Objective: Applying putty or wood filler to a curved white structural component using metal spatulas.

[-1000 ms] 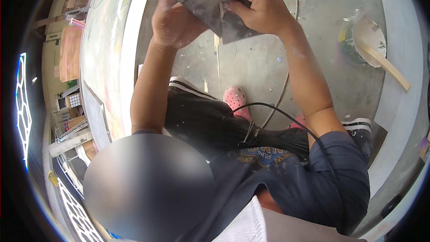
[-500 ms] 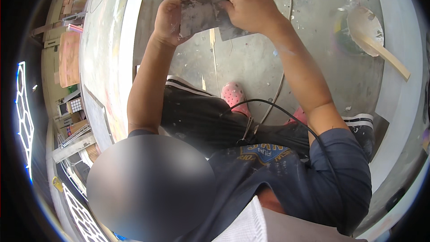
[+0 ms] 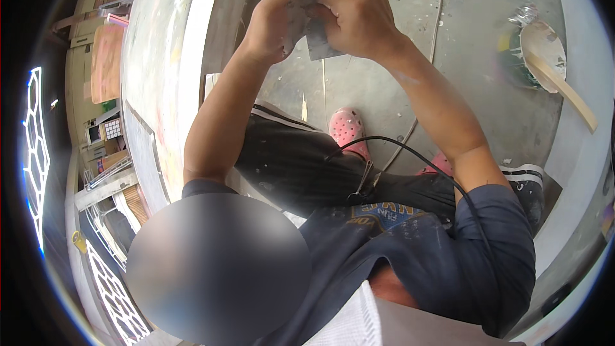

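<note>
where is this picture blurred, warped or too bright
Head view: a smooth blurred oval covers the lower left, hiding what lies behind; head view: fisheye bends the long white strip, with black corners around; head view: the honeycomb lights at far left are blown out; head view: between the left hand and right hand it is dim.

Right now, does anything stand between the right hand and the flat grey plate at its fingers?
Nothing visible does: the right hand is directly on the grey plate. The left hand is off to the left, not between them.
</note>
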A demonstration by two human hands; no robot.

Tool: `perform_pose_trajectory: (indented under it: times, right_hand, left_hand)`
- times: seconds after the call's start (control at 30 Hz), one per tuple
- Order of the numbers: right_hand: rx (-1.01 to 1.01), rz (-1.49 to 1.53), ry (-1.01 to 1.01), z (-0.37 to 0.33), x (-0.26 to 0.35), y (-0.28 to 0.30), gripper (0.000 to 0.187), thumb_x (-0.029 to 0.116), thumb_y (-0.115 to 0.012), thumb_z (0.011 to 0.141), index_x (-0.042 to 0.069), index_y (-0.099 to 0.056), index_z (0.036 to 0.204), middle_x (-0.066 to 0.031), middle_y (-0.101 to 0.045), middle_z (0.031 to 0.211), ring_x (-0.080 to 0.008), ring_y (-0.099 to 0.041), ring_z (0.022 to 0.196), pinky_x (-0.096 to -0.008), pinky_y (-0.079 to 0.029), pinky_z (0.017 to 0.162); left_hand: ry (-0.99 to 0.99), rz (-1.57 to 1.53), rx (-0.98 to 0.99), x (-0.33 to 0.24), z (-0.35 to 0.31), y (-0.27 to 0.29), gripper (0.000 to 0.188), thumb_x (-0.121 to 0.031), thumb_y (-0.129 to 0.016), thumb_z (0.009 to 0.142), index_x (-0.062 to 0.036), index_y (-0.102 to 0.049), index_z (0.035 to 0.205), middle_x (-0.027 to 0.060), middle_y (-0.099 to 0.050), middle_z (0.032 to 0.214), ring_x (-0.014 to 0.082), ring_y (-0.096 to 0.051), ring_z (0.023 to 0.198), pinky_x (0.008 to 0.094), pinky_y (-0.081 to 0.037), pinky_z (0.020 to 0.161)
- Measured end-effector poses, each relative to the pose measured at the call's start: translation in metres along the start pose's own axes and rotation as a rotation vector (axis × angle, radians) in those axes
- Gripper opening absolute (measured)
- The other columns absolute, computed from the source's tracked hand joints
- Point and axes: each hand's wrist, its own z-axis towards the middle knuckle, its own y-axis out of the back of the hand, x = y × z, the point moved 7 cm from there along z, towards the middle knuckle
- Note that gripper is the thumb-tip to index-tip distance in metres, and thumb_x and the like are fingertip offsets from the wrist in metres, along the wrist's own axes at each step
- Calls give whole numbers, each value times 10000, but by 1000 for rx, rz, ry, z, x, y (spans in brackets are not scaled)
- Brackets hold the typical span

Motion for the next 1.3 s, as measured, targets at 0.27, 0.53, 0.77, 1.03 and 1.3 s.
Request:
perform_pose_trajectory:
  times: [0.27, 0.53, 0.77, 1.03, 1.3]
  right_hand:
    - [23, 57, 35, 4, 11, -6, 90, 118, -611, 660, 77, -535, 635, -111, -568, 582, -284, -572, 560, -374, -451, 510]
    - [31, 267, -80, -2, 4, -12, 101, 127, -605, 692, 59, -542, 654, -128, -548, 550, -303, -560, 533, -378, -446, 499]
    - [149, 443, -213, -10, -9, -21, 56, 9, -578, 745, -5, -600, 794, -88, -616, 675, -123, -560, 584, -249, -433, 545]
    - [155, 711, -387, -12, -11, -29, 72, 0, -555, 776, -2, -604, 828, -50, -620, 687, -64, -525, 605, -219, -422, 549]
    - [199, 341, -88, 2, 11, -16, 93, 57, -603, 732, 5, -597, 808, -114, -587, 655, -192, -526, 523, -268, -427, 529]
  left_hand:
    - [-23, 73, 16, 0, 1, 7, 440, -477, -344, 883, -66, -462, 983, 99, -528, 957, 177, -525, 858, 281, -431, 747]
    - [-212, 213, -1, -8, 3, 0, 544, -549, -288, 866, -51, -462, 999, 96, -530, 950, 184, -537, 866, 278, -427, 778]
    - [-293, 219, 7, -6, 2, -2, 575, -574, -280, 855, -51, -439, 1033, 73, -517, 963, 189, -511, 951, 294, -411, 825]
    - [-491, 87, -11, -18, 4, -19, 464, -514, -340, 867, -71, -404, 989, 121, -481, 993, 219, -501, 913, 332, -414, 810]
    - [-213, -58, 23, -10, 9, 4, 369, -408, -335, 900, -69, -421, 1018, 79, -491, 943, 197, -502, 883, 319, -411, 812]
